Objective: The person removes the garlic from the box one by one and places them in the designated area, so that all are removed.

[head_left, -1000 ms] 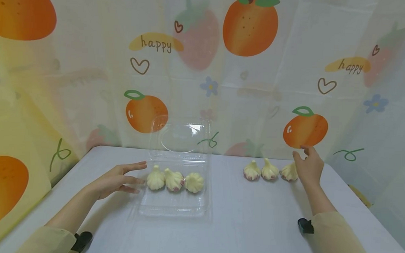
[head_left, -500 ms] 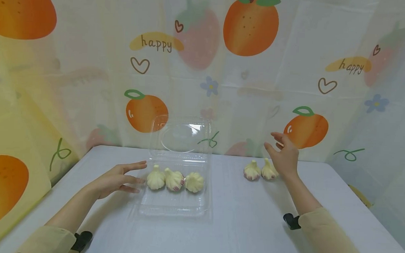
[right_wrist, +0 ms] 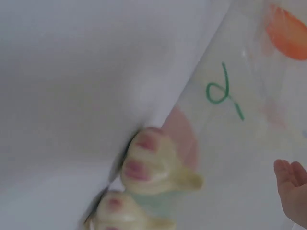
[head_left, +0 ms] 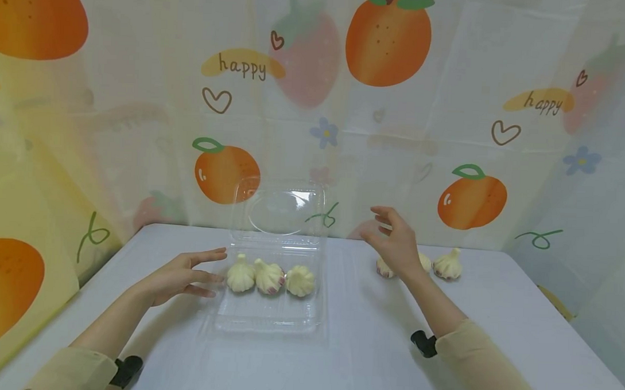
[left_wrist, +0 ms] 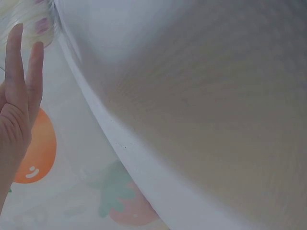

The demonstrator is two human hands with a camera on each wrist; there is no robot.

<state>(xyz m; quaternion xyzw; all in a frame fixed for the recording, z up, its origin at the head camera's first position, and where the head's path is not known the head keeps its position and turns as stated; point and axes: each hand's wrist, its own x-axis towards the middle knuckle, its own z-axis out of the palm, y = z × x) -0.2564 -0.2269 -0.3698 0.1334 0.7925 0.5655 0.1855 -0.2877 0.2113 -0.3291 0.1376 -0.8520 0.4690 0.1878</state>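
Cream rightmost garlic bulb [head_left: 447,265], neck upward, long axis near vertical, both hands [head_left: 181,277] [head_left: 396,246] loosely spread

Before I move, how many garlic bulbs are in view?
6. In the clear container: left bulb, middle bulb, right bulb. On the table to its right: one unobstructed bulb, two partly hidden bulbs behind the right grip.

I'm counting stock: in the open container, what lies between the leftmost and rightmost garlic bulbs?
A third garlic bulb, as the head view shows.
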